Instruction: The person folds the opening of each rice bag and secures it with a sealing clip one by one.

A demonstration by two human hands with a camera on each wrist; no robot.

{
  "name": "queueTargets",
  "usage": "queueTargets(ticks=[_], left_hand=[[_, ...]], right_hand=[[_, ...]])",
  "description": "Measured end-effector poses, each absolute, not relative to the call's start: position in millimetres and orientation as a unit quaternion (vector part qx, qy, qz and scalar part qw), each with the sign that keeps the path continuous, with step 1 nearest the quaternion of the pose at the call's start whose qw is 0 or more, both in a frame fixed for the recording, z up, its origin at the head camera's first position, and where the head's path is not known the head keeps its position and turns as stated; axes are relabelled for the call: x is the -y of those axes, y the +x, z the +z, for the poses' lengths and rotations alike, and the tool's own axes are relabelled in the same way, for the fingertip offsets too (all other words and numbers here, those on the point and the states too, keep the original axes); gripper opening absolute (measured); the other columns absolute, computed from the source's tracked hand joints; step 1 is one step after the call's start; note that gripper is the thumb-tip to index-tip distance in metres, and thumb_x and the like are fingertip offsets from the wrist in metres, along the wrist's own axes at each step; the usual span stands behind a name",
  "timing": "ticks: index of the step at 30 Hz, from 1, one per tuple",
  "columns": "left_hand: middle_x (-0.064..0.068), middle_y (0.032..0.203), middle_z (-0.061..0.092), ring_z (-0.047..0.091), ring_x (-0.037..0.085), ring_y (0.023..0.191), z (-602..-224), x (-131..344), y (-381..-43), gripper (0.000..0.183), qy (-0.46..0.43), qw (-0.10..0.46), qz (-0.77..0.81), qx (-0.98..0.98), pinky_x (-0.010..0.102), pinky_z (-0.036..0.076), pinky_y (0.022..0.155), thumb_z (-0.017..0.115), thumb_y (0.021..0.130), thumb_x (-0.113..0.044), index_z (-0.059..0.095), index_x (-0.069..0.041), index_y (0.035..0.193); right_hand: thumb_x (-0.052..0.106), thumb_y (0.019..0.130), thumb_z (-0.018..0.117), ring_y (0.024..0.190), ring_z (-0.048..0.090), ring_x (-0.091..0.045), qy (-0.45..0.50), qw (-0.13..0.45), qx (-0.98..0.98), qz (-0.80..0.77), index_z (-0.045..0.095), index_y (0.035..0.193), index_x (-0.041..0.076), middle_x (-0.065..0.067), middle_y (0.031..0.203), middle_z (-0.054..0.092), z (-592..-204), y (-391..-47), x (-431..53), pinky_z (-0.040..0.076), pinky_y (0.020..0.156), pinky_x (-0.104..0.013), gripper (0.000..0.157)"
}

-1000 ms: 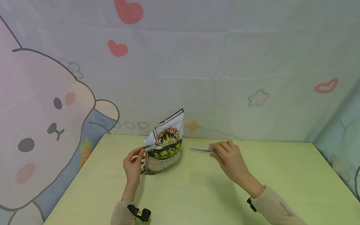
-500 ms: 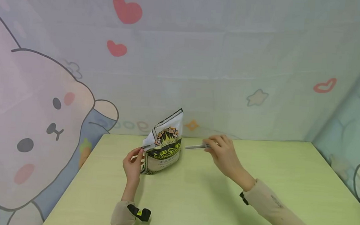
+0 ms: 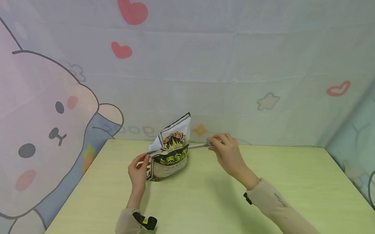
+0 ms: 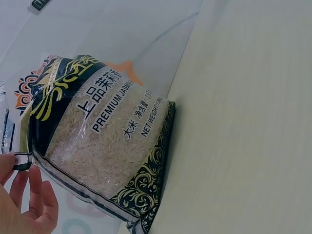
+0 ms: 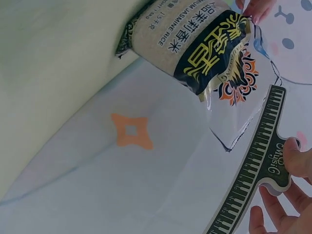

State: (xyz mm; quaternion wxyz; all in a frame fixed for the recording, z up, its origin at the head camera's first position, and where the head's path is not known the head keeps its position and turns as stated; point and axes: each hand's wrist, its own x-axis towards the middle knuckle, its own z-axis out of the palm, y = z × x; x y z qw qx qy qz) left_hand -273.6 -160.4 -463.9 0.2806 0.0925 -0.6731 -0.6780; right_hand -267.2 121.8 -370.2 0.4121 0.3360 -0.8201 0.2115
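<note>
A bag of jasmine rice [image 3: 172,155] stands on the table, its top part slack and leaning up to the right. My left hand [image 3: 138,173] pinches the bag's left edge between thumb and finger, as the left wrist view of the rice bag [image 4: 112,141] confirms. In my right hand [image 3: 228,157] is a long clip [image 5: 253,161] printed with piano keys and the word Music. Thumb and fingers hold it by its raised handle. In the head view the clip's far end overlaps the bag's right edge; the right wrist view has it beside the bag's clear top.
The light green table [image 3: 194,210] runs back to a printed cloth backdrop [image 3: 229,62] with hearts and a cartoon animal. Black straps [image 3: 145,222] with a small device sit on the wrists.
My right hand has moved left and slightly away from me, bringing the clip up to the bag. My left hand and the bag have stayed nearly still.
</note>
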Motion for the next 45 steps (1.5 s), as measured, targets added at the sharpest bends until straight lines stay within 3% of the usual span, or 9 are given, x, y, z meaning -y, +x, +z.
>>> queueTargets(ticks=[11,19,28,45], left_hand=[[-0.013,0.075,0.055,0.061,0.008,0.061,-460,160,-274,0.024,0.087,0.288,-0.681,0.668,0.016,0.05,0.052,0.062,0.083,-0.019,0.065,0.0,0.098],[-0.013,0.076,0.055,0.06,0.007,0.062,-461,160,-273,0.024,0.088,0.283,-0.676,0.675,0.022,0.052,0.055,0.061,0.084,-0.02,0.065,-0.001,0.099],[-0.006,0.076,0.055,0.06,0.004,0.059,-444,154,-261,0.022,0.084,0.272,-0.693,0.662,0.019,0.05,0.052,0.06,0.084,-0.008,0.062,0.007,0.1],[-0.01,0.078,0.054,0.059,0.002,0.06,-464,158,-272,0.026,0.092,0.287,-0.687,0.661,0.017,0.051,0.054,0.061,0.084,-0.017,0.064,0.002,0.102]], right_hand=[[0.009,0.071,0.071,0.082,0.052,-0.022,0.335,0.445,0.807,0.193,0.066,0.097,0.011,-0.006,0.092,0.061,-362,-279,-109,0.037,0.06,-0.031,0.026],[0.009,0.074,0.069,0.083,0.051,-0.022,0.334,0.435,0.814,0.192,0.066,0.1,0.013,-0.005,0.092,0.061,-355,-284,-100,0.036,0.063,-0.032,0.027],[0.009,0.075,0.068,0.084,0.051,-0.02,0.322,0.421,0.827,0.189,0.066,0.1,0.014,-0.003,0.093,0.061,-354,-289,-92,0.037,0.064,-0.034,0.025],[0.012,0.073,0.069,0.08,0.05,-0.018,0.322,0.407,0.834,0.189,0.067,0.095,0.013,-0.001,0.086,0.062,-342,-297,-74,0.038,0.067,-0.035,0.021]])
